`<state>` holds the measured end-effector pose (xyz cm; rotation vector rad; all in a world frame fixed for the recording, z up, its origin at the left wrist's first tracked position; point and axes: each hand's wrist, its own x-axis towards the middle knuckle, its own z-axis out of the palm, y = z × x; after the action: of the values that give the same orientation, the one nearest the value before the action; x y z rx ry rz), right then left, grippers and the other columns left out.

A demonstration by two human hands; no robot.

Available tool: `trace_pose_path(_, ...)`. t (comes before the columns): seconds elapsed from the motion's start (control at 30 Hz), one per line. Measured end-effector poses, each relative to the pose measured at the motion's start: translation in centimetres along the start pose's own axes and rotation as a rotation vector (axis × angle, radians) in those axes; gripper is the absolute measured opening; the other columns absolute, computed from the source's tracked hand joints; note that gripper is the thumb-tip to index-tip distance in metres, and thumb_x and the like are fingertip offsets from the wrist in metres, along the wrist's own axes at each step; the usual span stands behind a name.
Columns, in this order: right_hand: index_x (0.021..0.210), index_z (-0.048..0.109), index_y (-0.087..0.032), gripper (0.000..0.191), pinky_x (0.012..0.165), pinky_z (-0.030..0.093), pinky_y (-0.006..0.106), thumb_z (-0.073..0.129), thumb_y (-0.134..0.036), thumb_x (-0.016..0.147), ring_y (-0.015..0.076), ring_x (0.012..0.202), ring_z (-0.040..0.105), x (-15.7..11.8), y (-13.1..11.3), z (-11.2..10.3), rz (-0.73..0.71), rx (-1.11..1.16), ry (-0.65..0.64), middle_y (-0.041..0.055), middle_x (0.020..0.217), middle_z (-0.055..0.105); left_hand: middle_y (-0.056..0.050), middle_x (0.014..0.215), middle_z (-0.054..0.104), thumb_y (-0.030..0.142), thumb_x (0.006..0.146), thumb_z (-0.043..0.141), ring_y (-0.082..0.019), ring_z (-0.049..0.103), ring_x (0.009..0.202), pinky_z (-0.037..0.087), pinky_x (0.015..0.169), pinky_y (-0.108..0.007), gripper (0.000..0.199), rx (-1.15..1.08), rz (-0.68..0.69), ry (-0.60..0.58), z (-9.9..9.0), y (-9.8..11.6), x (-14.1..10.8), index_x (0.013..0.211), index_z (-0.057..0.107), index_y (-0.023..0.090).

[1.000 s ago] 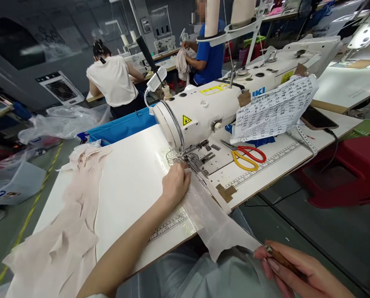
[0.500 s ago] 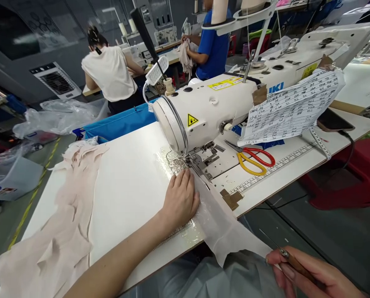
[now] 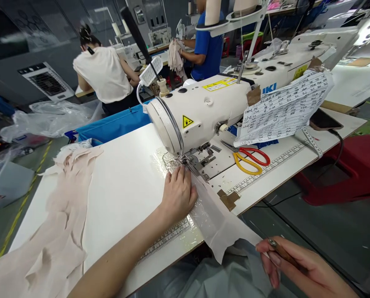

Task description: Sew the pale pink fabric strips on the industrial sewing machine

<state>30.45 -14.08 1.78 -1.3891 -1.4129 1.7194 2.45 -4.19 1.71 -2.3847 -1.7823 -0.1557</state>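
Observation:
My left hand [image 3: 180, 192] lies flat on a pale, sheer fabric piece [image 3: 216, 219], its fingertips close to the presser foot of a white sewing machine [image 3: 197, 111]. From under that hand the fabric runs over the table's front edge toward my lap. At the lower right, my right hand [image 3: 296, 265] is closed around the wooden handle of an awl [image 3: 282, 253], whose thin metal point sticks out to the upper left. The fabric's far corner reaches this hand's fingertips and seems pinched there.
Scissors [image 3: 249, 159] with red and yellow handles lie right of the needle area. Pale pink fabric pieces [image 3: 63, 215] are heaped on the left of the table. A handwritten sheet [image 3: 284, 109] hangs on the machine near a phone [image 3: 325, 119]. Two people work at machines behind.
The whole view has shifted slightly, so most things sit further left. My left hand stays by the presser foot, and my right hand still holds the awl at the fabric's corner.

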Motion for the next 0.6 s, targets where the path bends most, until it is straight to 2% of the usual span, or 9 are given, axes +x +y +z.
trace_pose_path(0.07,0.094,0.071,-0.021,0.046,0.058,0.058,0.031,0.053,-0.063,0.088,0.0199,0.06,0.065,0.2,0.5,-0.3,-0.02,-0.028,-0.054,0.0058,0.071,0.066,-0.019,0.144,0.048,0.032,0.098,0.035,-0.033,0.043,0.134,0.038,0.109,-0.053,0.05,0.003,-0.005,0.007,0.2,0.0,0.0,0.137,0.049,0.005)
trace_pose_path(0.23,0.096,0.07,-0.02,0.045,0.06,0.058,0.03,0.05,-0.06,0.092,0.0193,0.061,0.065,0.1,1.2,-0.4,-0.034,-0.019,-0.062,0.006,0.073,0.066,-0.018,0.144,0.049,0.032,0.097,0.035,-0.033,0.042,0.135,0.037,0.11,-0.052,0.049,0.017,0.0,0.011,0.4,-0.1,0.0,0.136,0.05,0.005)
trace_pose_path(0.6,0.095,0.069,-0.02,0.041,0.064,0.057,0.032,0.054,-0.058,0.09,0.0185,0.064,0.065,0.8,0.3,0.5,-0.028,0.079,-0.055,0.0049,0.078,0.068,-0.019,0.14,0.052,0.031,0.097,0.036,-0.034,0.044,0.132,0.037,0.109,-0.055,0.047,0.028,0.004,0.07,0.8,-0.8,0.5,0.133,0.053,0.005)
